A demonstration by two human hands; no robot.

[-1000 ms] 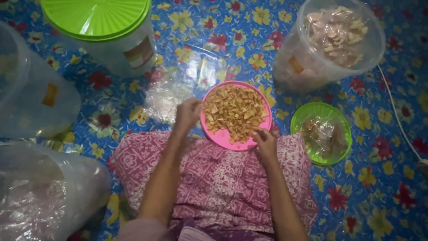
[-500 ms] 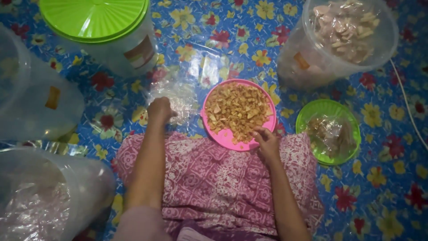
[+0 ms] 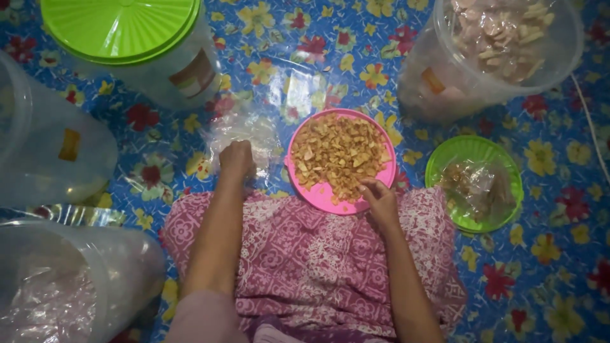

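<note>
The left hand (image 3: 236,159) rests knuckles-up on a heap of clear plastic bags (image 3: 244,134) lying on the floor mat (image 3: 305,70), fingers curled down onto the top bag as if pinching it, though the grip itself is hidden. The right hand (image 3: 380,197) sits at the near rim of the pink plate (image 3: 387,174), fingertips together among the fried chips (image 3: 337,155) piled on it. By the look of it this is the packing step: one hand getting a bag, the other gathering chips. The next move would call for opening a single bag without dragging the heap.

The mat is blue with a flower print, and a pink patterned cloth (image 3: 305,254) covers the lap. Toward the right edge sits a green plate (image 3: 473,184) with filled packets; lidded and open tubs stand at the far corners.
</note>
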